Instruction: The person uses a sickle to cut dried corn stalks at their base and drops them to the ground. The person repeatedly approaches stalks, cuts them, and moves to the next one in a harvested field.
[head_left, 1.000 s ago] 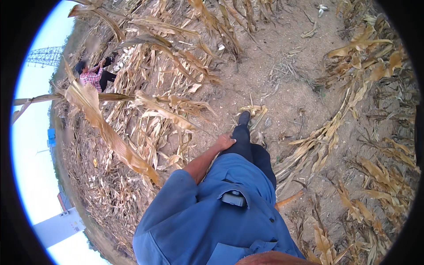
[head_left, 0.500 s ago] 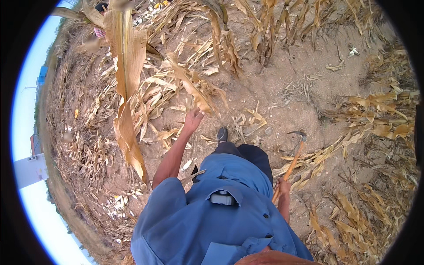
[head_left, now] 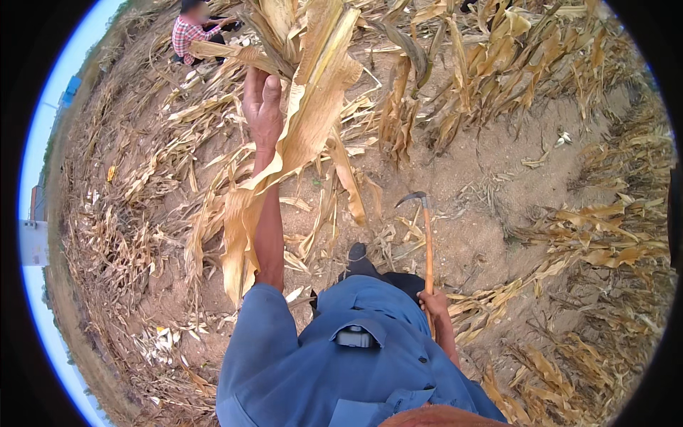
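My left hand reaches up and forward to a dry corn stalk. Its thumb stands apart and its fingers stretch upward, the tips partly behind the dry leaves. A long tan corn leaf hangs down across my left forearm. Lower right, my right hand is closed around the wooden handle of a sickle. The curved dark blade points away from me and to the left, above the soil.
More dry standing corn stalks rise ahead. Cut stalks lie on the right and across the left ground. Husked white cobs lie in a pile at lower left. A person in a checked shirt sits low at the far left.
My left hand has risen from low near my foot up to the corn stalk. The sickle has swung left and now points more straight ahead. The seated person has come more into view.
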`<state>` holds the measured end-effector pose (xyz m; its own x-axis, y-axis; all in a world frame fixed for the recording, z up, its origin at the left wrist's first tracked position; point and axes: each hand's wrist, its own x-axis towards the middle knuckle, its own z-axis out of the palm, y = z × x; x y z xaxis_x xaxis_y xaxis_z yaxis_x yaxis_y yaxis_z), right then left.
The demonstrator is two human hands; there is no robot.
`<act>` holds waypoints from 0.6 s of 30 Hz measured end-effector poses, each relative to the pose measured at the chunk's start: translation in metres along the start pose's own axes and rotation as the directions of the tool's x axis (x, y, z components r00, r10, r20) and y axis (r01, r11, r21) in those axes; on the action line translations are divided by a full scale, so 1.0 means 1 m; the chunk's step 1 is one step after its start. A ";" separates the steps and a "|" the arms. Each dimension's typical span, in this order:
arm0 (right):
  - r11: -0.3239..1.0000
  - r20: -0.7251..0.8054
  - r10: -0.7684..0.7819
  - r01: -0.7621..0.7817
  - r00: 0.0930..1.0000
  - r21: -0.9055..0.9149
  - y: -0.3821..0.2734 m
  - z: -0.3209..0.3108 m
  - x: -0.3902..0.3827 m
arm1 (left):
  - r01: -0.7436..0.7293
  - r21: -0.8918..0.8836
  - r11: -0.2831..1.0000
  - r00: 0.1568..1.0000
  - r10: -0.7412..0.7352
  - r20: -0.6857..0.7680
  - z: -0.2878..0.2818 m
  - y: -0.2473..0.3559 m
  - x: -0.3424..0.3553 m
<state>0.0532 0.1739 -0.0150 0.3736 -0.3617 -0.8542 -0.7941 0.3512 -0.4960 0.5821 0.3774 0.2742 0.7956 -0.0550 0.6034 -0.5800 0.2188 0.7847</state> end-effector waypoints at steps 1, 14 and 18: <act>0.999 0.011 -0.042 0.042 0.999 -0.018 0.005 0.007 0.006 | 0.052 -0.004 0.999 0.999 -0.052 0.013 0.001 0.000 0.010; 0.999 -0.001 -0.049 0.049 0.999 -0.002 -0.028 0.073 0.001 | 0.101 -0.422 0.901 0.992 -0.059 0.110 0.025 -0.004 0.058; 0.997 -0.006 -0.010 0.011 1.000 0.077 -0.032 0.086 0.016 | 0.180 -0.277 0.944 0.976 -0.135 0.173 0.015 -0.021 0.028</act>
<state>0.1262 0.2313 -0.0263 0.3786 -0.3706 -0.8481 -0.7508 0.4129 -0.5156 0.6138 0.3564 0.2764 0.8240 -0.2522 0.5073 -0.3560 0.4662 0.8099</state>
